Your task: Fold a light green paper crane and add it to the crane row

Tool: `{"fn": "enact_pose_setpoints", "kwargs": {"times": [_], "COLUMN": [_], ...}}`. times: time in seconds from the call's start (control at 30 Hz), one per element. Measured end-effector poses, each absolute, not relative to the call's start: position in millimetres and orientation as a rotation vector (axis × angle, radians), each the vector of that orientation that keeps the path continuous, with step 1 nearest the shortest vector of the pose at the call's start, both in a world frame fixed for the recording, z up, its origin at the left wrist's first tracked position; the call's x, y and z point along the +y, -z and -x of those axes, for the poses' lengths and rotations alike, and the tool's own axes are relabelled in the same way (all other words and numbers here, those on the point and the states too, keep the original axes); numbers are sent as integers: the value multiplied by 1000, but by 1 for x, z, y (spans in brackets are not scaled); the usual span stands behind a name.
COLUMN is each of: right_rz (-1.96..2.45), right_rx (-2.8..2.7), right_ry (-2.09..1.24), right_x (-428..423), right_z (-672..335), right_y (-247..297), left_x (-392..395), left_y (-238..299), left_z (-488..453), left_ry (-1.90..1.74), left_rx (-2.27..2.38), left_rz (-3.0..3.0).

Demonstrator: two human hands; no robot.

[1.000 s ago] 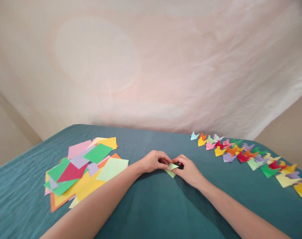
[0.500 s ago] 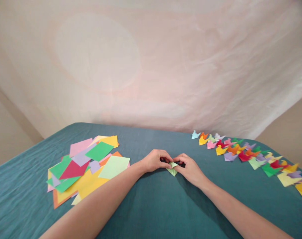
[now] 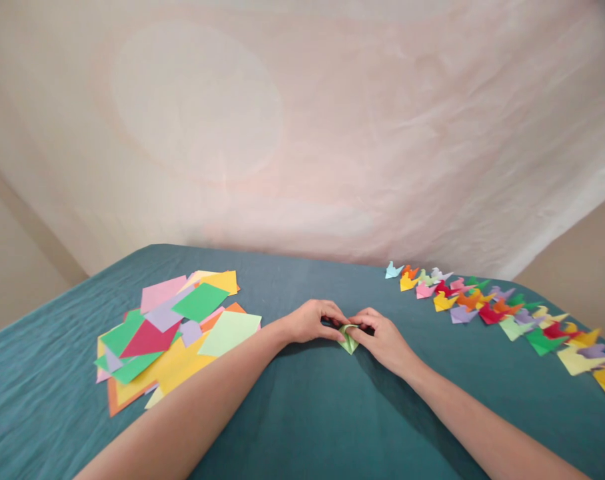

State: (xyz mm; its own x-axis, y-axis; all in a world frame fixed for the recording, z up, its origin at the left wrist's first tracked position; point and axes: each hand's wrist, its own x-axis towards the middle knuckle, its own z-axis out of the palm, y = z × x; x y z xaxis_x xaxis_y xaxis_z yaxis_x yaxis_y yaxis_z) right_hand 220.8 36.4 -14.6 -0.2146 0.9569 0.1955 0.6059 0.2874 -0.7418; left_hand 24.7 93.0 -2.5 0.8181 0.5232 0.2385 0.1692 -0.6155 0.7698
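A small piece of light green origami paper (image 3: 350,343), folded into a pointed shape, is held low over the table at the centre. My left hand (image 3: 316,321) pinches its left side between thumb and fingers. From the other side, my right hand (image 3: 377,333) grips the upper right part, its thumb lying across the paper. The fingertips of both hands nearly meet and cover the top of the fold. The paper's point faces toward me.
Loose coloured paper sheets (image 3: 182,333) lie in an overlapping pile on the left, partly behind my left forearm. Several folded paper birds (image 3: 465,315) stand in slanting rows on the right. A green-blue cloth (image 3: 302,413) covers the table, and a pale sheet (image 3: 322,133) hangs behind it.
The upper flap of the light green paper has been pressed inward by my right thumb. Both hands keep their grip and have hardly moved.
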Motion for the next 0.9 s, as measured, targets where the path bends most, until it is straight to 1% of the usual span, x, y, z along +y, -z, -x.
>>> {"fn": "enact_pose_setpoints", "kwargs": {"times": [0.3,0.9], "right_rz": [1414,1428], "right_rx": [-1917,-1964], "right_ry": [-673,-623], "right_x": [37,35], "right_z": [-221,-220], "right_y": [17,14], "left_x": [97,97], "left_y": [-5,7], "left_z": [-19,-24], "left_ry": [-473,-576], "left_rx": [425,530], "left_rz": [-2255,-2212]}}
